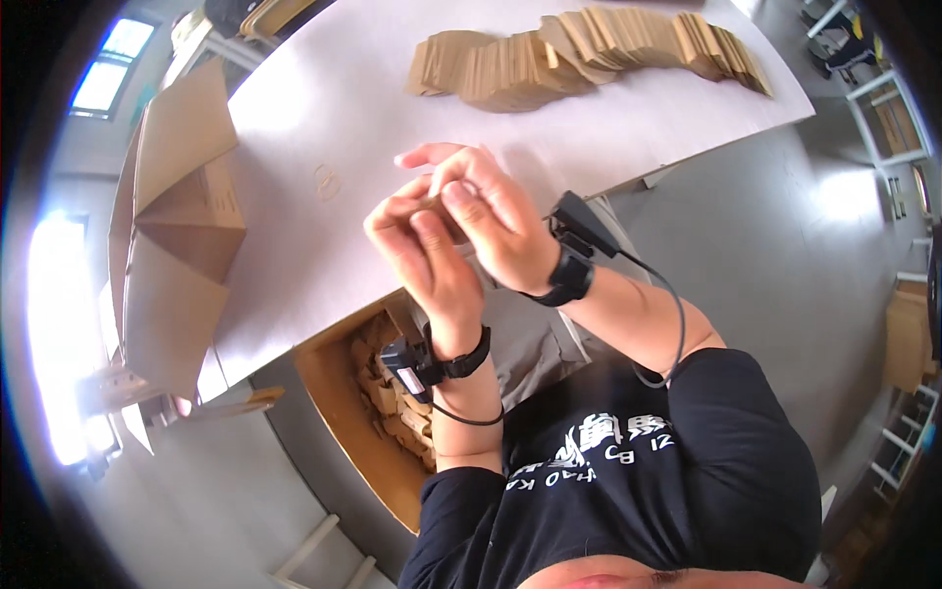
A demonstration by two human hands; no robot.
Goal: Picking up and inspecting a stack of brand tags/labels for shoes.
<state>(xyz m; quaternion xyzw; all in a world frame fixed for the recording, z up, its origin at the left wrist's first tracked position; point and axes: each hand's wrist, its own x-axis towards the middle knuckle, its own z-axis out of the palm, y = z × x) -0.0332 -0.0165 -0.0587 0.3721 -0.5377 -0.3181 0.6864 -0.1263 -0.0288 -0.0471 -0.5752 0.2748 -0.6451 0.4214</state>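
Above the white table my left hand (417, 240) and my right hand (496, 208) are brought together, fingers curled and thumbs side by side. Between them shows a small brown cardboard piece (450, 224), mostly hidden by the fingers, so its shape cannot be told. The right index finger stretches out past the left fingertips. Both wrists wear black straps with small black devices and cables. To the left of the hands, thin tan rubber bands (327, 182) lie on the table.
Long rows of upright folded cardboard pieces (520, 74) line the far side of the white table (324, 260). An opened cardboard box (182, 265) stands at the left. Below the near edge, another carton (343, 432) holds many small cardboard pieces. White racks stand at the right.
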